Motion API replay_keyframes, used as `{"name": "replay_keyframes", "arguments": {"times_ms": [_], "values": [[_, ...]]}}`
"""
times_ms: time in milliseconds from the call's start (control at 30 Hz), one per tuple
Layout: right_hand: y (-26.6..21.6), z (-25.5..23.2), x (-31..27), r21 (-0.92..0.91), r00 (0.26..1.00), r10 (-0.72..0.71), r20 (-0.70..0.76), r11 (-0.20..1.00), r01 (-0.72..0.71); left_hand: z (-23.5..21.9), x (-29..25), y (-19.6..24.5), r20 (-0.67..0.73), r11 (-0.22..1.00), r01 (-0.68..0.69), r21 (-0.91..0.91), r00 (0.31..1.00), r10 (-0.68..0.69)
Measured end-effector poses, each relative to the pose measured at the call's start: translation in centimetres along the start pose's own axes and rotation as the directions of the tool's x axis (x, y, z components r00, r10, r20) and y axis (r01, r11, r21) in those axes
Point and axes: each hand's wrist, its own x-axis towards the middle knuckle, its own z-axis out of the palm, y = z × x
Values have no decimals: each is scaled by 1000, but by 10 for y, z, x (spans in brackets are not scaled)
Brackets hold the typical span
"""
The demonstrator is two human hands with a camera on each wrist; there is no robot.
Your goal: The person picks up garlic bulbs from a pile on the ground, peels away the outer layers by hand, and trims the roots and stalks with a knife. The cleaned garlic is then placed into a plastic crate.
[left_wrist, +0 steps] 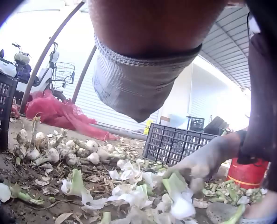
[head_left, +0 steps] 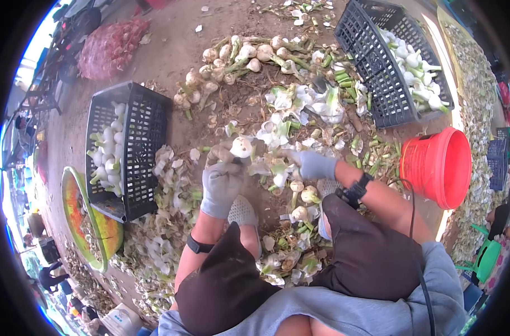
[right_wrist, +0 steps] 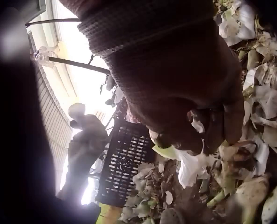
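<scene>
In the head view the gloved left hand [head_left: 222,187] grips a white garlic bulb [head_left: 241,147], its cut face turned up. To its right the gloved right hand [head_left: 316,164] has curled fingers around green-and-white garlic peel [head_left: 278,167]. In the left wrist view that right hand [left_wrist: 201,163] is above a pale peel piece [left_wrist: 180,200], while the left hand [left_wrist: 131,88] hides its own fingers. White peel [right_wrist: 192,169] hangs beneath the curled fingers of the right hand [right_wrist: 185,102] in the right wrist view. Untrimmed garlic bulbs [head_left: 264,52] lie in an arc on the ground ahead.
Black crates of white garlic stand left [head_left: 148,151] and upper right [head_left: 372,67]. A red bucket [head_left: 434,168] is at the right, a yellow-green tub [head_left: 106,241] at the left. Peel and stem scraps [head_left: 288,131] cover the ground; a pink net sack [head_left: 110,49] lies farther off.
</scene>
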Motion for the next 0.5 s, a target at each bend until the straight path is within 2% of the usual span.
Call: {"name": "replay_keyframes", "arguments": {"times_ms": [33,67,100,133,167,200,233,267,300,367,400,433,500], "values": [[-4,5,-8,113,994,-106,-21,988,108,-5,0,-3,-5,1000,-6,-3,1000,6],[-3,3,-6,112,994,-107,-20,988,109,-9,1,-6,64,973,-77,220,996,64],[-6,0,-4,155,995,-84,-60,984,92,-9,3,-9,146,891,-151,428,985,96],[-12,-5,-3,200,993,-56,-103,977,75,10,3,-6,-15,957,6,291,1000,-1],[-16,-11,-3,206,993,-47,-111,976,70,9,4,-10,-10,955,16,295,1000,-13],[-27,-23,-2,460,990,1,-142,885,66,5,6,-12,157,722,-215,658,977,147],[-42,-36,-3,679,986,51,-161,730,73,4,9,-14,374,323,-428,844,902,217],[-68,-47,-10,853,977,35,-209,495,164,7,11,-16,398,220,-450,866,885,242],[-71,-52,-11,853,976,38,-214,494,168,15,11,-17,402,219,-452,865,884,237],[-70,-57,-13,698,965,-41,-259,682,217,32,10,-20,307,339,-364,867,928,212],[-71,-51,-14,825,975,11,-223,535,183,33,11,-25,319,324,-364,873,929,186],[-69,-49,-15,827,974,19,-227,531,182,35,12,-28,320,326,-362,873,931,177],[-62,-46,-16,807,961,146,-236,581,110,43,14,-33,383,288,-408,866,913,143]]}}
